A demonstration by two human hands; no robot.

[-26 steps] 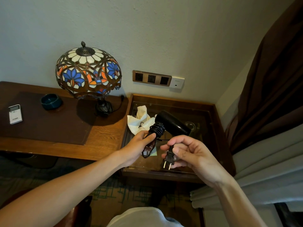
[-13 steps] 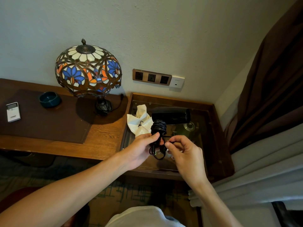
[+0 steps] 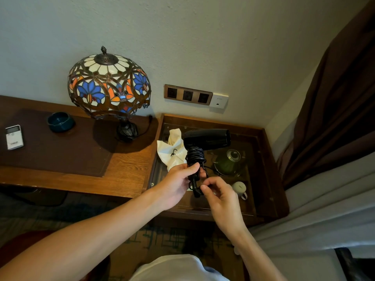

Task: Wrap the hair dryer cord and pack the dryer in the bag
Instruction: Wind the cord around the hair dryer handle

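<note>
Cord-wrapping nearly done: hair dryer (image 3: 207, 137) held above the glass-topped worktop (image 3: 261, 175), left hand (image 3: 176, 184) gripping the coiled handle, right hand (image 3: 218, 194) pinching the cord (image 3: 195, 157) tail. Next: secure end, then reach bag (image 3: 172, 150) near far left corner.

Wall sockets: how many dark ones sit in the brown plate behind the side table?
3, in a row in the brown plate: left socket, middle socket, right socket. A separate white plate adjoins on the right.

left hand (image 3: 176, 183) gripping the dryer (image 3: 207, 137) handle with cord (image 3: 195, 156) coiled round it, right hand (image 3: 220, 196) pinching the cord end, bag (image 3: 172, 149) behind
</note>
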